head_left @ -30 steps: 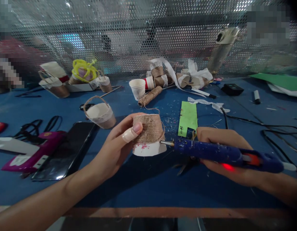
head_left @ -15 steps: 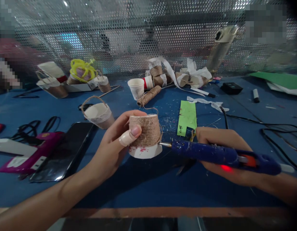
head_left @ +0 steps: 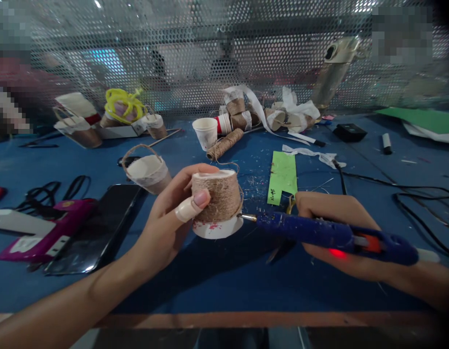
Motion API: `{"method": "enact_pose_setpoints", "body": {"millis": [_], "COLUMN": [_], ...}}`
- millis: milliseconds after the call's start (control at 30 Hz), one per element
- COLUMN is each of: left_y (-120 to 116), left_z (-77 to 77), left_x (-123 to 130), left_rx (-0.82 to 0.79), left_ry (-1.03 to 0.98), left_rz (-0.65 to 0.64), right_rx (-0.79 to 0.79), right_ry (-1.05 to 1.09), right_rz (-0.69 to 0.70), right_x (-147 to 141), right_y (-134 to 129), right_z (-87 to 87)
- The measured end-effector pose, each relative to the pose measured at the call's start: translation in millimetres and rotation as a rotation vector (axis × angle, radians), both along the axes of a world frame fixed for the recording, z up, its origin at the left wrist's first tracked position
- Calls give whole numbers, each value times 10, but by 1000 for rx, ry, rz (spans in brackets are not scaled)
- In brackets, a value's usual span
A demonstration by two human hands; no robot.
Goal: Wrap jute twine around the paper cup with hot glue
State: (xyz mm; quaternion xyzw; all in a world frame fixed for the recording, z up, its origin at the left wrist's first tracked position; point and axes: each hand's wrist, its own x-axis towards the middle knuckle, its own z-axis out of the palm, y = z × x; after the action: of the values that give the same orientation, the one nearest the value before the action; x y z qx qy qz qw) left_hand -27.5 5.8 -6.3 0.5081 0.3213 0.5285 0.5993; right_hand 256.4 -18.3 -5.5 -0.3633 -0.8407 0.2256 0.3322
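My left hand (head_left: 173,213), with a bandage round its thumb, grips a paper cup (head_left: 219,229) turned bottom up. Brown jute twine (head_left: 219,194) is wound round most of the cup; a white band with red marks shows below it. From the cup a strand runs back to a spool of twine (head_left: 226,144). My right hand (head_left: 333,208) is closed round a blue glue gun (head_left: 304,230) with a red light lit. Its metal nozzle meets or nearly meets the cup's right side at the lowest turn of twine. The glue gun hides most of my right fingers.
A small handled cup basket (head_left: 150,172) stands left of my left hand, near a phone (head_left: 97,228) and a purple power strip (head_left: 53,225). Behind are white paper cups (head_left: 205,133) and wrapped cups. A green card (head_left: 282,177) and black cable (head_left: 384,182) lie right.
The cup and my left hand have shifted slightly left and up. The glue gun has moved slightly left along with them, its nozzle still at the lower edge of the twine.
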Motion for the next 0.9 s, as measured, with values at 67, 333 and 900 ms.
{"method": "enact_pose_setpoints", "body": {"millis": [67,333,900], "left_y": [-6,-36,48], "left_z": [6,65,38], "left_x": [5,25,56], "left_rx": [-6,-44,-170], "left_ry": [-11,-51,42], "left_rz": [16,19,3], "right_rx": [24,21,12], "right_ry": [5,17,-17], "right_rz": [-5,-8,36], "right_x": [-12,-32,-4], "right_y": [2,-1,-26], "right_z": [13,19,13]}}
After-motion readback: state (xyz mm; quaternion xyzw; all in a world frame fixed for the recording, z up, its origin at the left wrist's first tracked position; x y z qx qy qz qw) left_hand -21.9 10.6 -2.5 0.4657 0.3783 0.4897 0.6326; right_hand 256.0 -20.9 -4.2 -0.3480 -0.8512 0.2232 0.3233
